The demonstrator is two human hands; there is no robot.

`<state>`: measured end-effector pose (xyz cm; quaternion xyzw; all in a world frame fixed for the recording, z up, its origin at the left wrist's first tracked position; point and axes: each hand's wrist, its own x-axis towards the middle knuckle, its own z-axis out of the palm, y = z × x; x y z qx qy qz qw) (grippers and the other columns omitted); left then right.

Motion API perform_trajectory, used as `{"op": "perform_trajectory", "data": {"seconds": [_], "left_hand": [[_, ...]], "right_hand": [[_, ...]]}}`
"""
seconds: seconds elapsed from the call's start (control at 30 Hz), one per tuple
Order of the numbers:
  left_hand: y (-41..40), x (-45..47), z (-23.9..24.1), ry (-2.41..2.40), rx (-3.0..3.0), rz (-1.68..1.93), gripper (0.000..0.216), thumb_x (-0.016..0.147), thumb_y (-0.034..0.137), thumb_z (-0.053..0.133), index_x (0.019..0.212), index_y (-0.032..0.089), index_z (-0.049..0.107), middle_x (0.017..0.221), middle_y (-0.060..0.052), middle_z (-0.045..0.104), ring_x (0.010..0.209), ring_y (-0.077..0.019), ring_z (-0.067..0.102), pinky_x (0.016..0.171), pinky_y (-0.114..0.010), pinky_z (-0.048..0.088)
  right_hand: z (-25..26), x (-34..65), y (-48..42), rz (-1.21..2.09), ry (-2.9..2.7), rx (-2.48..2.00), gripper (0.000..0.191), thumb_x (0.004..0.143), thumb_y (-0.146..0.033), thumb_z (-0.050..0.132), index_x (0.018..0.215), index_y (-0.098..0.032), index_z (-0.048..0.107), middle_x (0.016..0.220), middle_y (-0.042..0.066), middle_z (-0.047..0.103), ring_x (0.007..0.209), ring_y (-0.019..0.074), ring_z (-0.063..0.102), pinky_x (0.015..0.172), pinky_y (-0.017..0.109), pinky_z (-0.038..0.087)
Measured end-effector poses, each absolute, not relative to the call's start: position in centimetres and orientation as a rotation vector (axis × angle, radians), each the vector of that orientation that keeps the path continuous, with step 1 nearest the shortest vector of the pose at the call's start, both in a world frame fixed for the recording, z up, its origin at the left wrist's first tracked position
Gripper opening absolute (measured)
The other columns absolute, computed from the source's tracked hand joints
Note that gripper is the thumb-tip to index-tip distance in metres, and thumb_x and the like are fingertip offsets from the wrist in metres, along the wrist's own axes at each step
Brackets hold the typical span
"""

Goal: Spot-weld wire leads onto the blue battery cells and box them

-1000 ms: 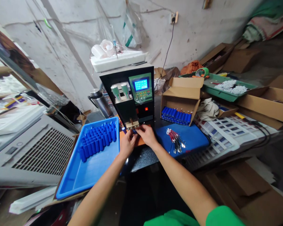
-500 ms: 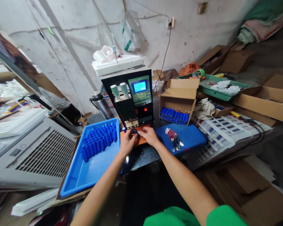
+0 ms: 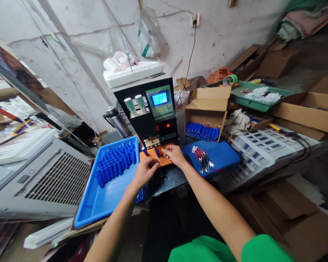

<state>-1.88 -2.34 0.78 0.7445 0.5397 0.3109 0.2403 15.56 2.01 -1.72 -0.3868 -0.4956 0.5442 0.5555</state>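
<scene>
Two blue cylindrical battery cells stand on an orange board [image 3: 168, 149] at the foot of a black spot welder [image 3: 144, 127]. One cell [image 3: 145, 151] is at the left; the other cell [image 3: 157, 152] is nearer my hands. My right hand [image 3: 175, 155] is just right of that second cell, thumb and finger pinched; anything in the pinch is too small to name. Over the board's front left edge is my left hand [image 3: 145, 171], apart from both cells, its fingers curled together; what they hold, if anything, is hidden.
At left, a blue tray [image 3: 98, 207] holds rows of blue cells. A bundle of red and black wire leads [image 3: 203, 159] lies on a blue pad [image 3: 226, 154] at right. Behind it stands an open cardboard box [image 3: 210, 97] of blue cells. A steel thermos [image 3: 117, 122] stands left of the welder.
My left hand has drawn back toward me and left, away from the near cell, which now shows standing. My right hand stays beside it. The camera view has shifted slightly.
</scene>
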Motion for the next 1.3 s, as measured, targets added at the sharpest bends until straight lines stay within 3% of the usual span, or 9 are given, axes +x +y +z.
{"op": "perform_trajectory", "data": {"seconds": [0.17, 0.33, 0.5, 0.63, 0.83, 1.03, 1.2, 1.3], "left_hand": [[-2.1, -1.8, 0.1, 1.488, 1.932, 0.919, 0.023, 0.081, 0.039, 0.06, 0.08, 0.02, 0.073, 0.079, -0.005, 0.074, 0.074, -0.0204, 0.068, 0.071, -0.031, 0.052], [-1.6, -1.5, 0.5, 1.511, 1.945, 0.887, 0.023, 0.08, 0.039, 0.06, 0.081, 0.021, 0.074, 0.078, -0.003, 0.074, 0.071, -0.0207, 0.068, 0.066, -0.03, 0.051], [-1.6, -0.8, 1.0, 1.538, 2.031, 0.836, 0.023, 0.082, 0.036, 0.056, 0.08, 0.02, 0.072, 0.076, -0.002, 0.073, 0.069, -0.0188, 0.066, 0.063, -0.028, 0.048], [-2.2, -0.8, 0.8, 1.618, 1.981, 1.036, 0.019, 0.078, 0.033, 0.06, 0.088, 0.018, 0.065, 0.078, -0.003, 0.068, 0.064, -0.0158, 0.06, 0.059, -0.027, 0.046], [-1.1, -0.2, 0.5, 1.603, 1.856, 1.09, 0.042, 0.078, 0.034, 0.06, 0.116, 0.015, 0.057, 0.104, -0.008, 0.067, 0.064, -0.0133, 0.059, 0.058, -0.026, 0.047], [0.0, 0.6, -0.1, 1.521, 1.913, 0.984, 0.028, 0.083, 0.036, 0.055, 0.1, 0.015, 0.063, 0.086, -0.005, 0.068, 0.068, -0.0157, 0.059, 0.061, -0.027, 0.045], [-0.6, -0.1, 0.1, 1.487, 2.14, 0.935, 0.023, 0.083, 0.034, 0.058, 0.099, 0.017, 0.062, 0.088, -0.007, 0.067, 0.083, -0.0199, 0.06, 0.076, -0.033, 0.048], [-1.0, -0.2, 1.0, 1.417, 2.074, 0.938, 0.027, 0.083, 0.037, 0.06, 0.099, 0.017, 0.064, 0.092, -0.006, 0.068, 0.081, -0.0188, 0.061, 0.075, -0.032, 0.049]], "right_hand": [[-1.8, 15.7, 2.0, 1.246, -1.235, -0.868, 0.035, 0.072, -0.049, 0.067, 0.06, -0.018, 0.057, 0.052, -0.003, 0.054, 0.047, 0.0105, 0.047, 0.046, 0.022, 0.036], [-2.6, 15.3, 1.7, 1.208, -1.444, -0.821, 0.022, 0.072, -0.038, 0.07, 0.073, -0.016, 0.066, 0.068, 0.0, 0.066, 0.062, 0.0137, 0.06, 0.06, 0.024, 0.047], [-3.1, 15.0, 1.6, 1.176, -1.485, -0.84, 0.018, 0.074, -0.034, 0.068, 0.074, -0.016, 0.067, 0.069, 0.002, 0.068, 0.064, 0.015, 0.062, 0.062, 0.025, 0.049], [-2.3, 15.4, 1.5, 1.187, -1.346, -0.832, 0.021, 0.071, -0.037, 0.069, 0.069, -0.017, 0.065, 0.064, 0.0, 0.064, 0.059, 0.0139, 0.058, 0.056, 0.024, 0.046], [-1.5, 15.8, 1.4, 1.326, -1.146, -0.854, 0.025, 0.066, -0.042, 0.069, 0.065, -0.018, 0.062, 0.052, -0.003, 0.053, 0.045, 0.0103, 0.044, 0.044, 0.022, 0.033], [-1.1, 16.2, 1.2, 1.429, -1.004, -0.821, 0.028, 0.064, -0.043, 0.07, 0.064, -0.017, 0.059, 0.052, -0.004, 0.05, 0.043, 0.0078, 0.038, 0.041, 0.021, 0.025], [-1.1, 16.3, 1.3, 1.466, -0.895, -0.784, 0.029, 0.063, -0.041, 0.072, 0.064, -0.017, 0.057, 0.052, -0.004, 0.05, 0.042, 0.0059, 0.037, 0.038, 0.018, 0.021], [-1.1, 16.2, 1.4, 1.476, -0.88, -0.782, 0.029, 0.063, -0.041, 0.073, 0.063, -0.016, 0.058, 0.052, -0.004, 0.05, 0.041, 0.0054, 0.037, 0.037, 0.018, 0.02]]}}
